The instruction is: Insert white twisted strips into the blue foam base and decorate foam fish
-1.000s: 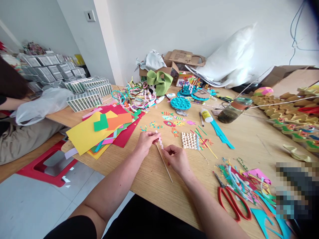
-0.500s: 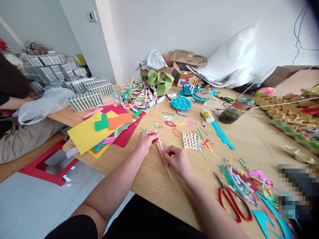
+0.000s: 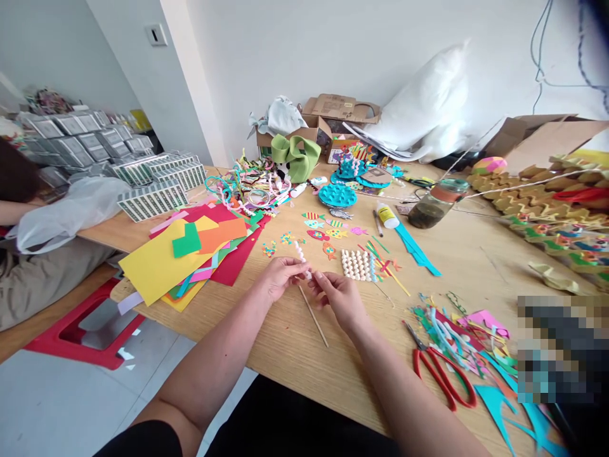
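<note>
A pale, whitish-pink twisted strip, perhaps a coiled pipe cleaner (image 3: pixel 299 252), is pinched between my two hands. My left hand (image 3: pixel 284 277) grips it around the middle, with its coiled upper end rising above the fingers. My right hand (image 3: pixel 339 298) pinches its lower part, where the fingers hide the end. Below them a thin wooden stick (image 3: pixel 314 317) lies slantwise on the table, its far end near my left fingers. Small decorated paper fish (image 3: pixel 328 251) and rows of cream-coloured coiled pieces (image 3: pixel 358 264) lie just beyond my hands.
Coloured paper sheets (image 3: pixel 157 270) lie at left. Red-handled scissors (image 3: pixel 442 376) and paper scraps (image 3: pixel 469 336) are at right. Farther back stand a glue bottle (image 3: pixel 387 216), a glass jar (image 3: pixel 432 206) and blue discs (image 3: pixel 337 195). Another person's arm (image 3: pixel 19 211) shows at far left.
My hands have come closer together on the twisted strip, and the right has moved up to the left. More of the coiled end shows above my fingers. The view has shifted slightly.
</note>
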Demonstrator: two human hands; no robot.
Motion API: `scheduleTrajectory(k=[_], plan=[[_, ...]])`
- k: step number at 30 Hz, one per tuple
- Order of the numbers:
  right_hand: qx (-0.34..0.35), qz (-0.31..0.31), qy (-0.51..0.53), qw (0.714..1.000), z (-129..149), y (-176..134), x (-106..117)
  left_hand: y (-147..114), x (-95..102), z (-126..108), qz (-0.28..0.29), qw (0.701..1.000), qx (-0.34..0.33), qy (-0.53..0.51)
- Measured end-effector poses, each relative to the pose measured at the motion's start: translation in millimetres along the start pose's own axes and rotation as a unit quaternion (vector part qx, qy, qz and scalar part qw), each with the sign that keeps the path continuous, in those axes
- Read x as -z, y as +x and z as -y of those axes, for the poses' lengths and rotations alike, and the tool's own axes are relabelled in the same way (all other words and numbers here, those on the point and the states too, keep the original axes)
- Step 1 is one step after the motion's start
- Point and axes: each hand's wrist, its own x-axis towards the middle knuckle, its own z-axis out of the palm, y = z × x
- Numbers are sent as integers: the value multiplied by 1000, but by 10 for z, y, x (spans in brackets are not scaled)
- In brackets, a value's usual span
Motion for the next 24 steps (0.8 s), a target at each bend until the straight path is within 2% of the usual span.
scheduleTrajectory(k=[4,7,12,15,19,24], plan=[[46,-58,-15,997,-7,-4,-9,0,9,-37,-1,999,24,-41],[112,-86,-80,987,-21,-36,-27,-5,10,-46,4,998,29,-49],[246,-75,-221,941,-46,-96,-32,8,1,-8,-13,999,13,-30],[300,-61,-270,913,-72,-94,-17,18,-15,22,-31,1000,-1,-5],[328,-52,-303,893,-106,-74,-2,14,-41,42,-42,999,-8,13],[331,-69,-301,891,-100,-72,5,-30,-81,27,-27,999,-13,15]])
